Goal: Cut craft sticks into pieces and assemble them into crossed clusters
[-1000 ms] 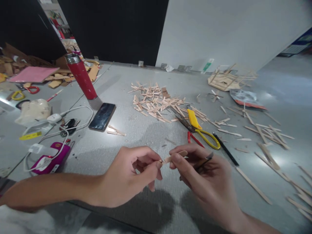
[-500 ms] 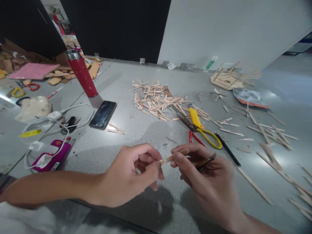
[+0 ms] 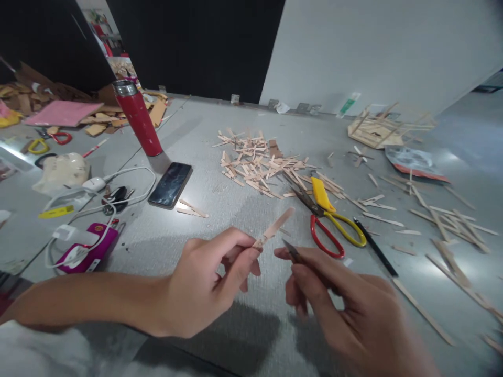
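Bottle (image 3: 140,121), contents hidden, beyond left grip (image 3: 216,283)

No legible txt; grn/wht sticker (image 3: 348,105) by wall, yel. tag (image 3: 56,211): too blurry to read.

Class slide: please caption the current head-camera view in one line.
Left hand pinching a wooden stick, right hand holding a small pointed tool, scissors lying beyond.
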`<state>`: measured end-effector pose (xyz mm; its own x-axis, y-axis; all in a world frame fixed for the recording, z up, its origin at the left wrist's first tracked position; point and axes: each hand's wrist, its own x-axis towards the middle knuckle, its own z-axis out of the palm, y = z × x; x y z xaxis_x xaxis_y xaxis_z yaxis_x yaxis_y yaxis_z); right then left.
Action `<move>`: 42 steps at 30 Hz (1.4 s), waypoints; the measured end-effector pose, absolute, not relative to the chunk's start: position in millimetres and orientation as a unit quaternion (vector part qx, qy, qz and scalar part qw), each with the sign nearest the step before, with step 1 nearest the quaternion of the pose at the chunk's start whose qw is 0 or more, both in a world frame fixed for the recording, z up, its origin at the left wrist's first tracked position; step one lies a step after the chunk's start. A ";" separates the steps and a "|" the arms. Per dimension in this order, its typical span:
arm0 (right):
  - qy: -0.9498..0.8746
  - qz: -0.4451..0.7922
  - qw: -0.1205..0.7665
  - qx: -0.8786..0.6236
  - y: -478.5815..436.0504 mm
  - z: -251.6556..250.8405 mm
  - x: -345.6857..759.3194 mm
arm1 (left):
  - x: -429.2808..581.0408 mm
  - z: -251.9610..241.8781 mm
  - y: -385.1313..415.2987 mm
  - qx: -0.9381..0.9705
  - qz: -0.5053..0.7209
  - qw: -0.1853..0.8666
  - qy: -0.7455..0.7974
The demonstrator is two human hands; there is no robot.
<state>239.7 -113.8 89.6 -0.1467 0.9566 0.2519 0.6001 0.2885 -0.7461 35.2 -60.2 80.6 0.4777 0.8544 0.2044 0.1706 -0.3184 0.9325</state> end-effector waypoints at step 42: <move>-0.681 0.367 0.353 -0.527 -105.4 88.7 221.7 | 39.7 69.4 -62.7 0.739 0.384 0.420 0.361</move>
<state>221.7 -105.4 88.7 -0.1959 0.9761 0.0943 0.4587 0.1762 -0.8709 39.7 -62.7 69.4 0.4442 0.8564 0.2634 0.2113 -0.3858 0.8981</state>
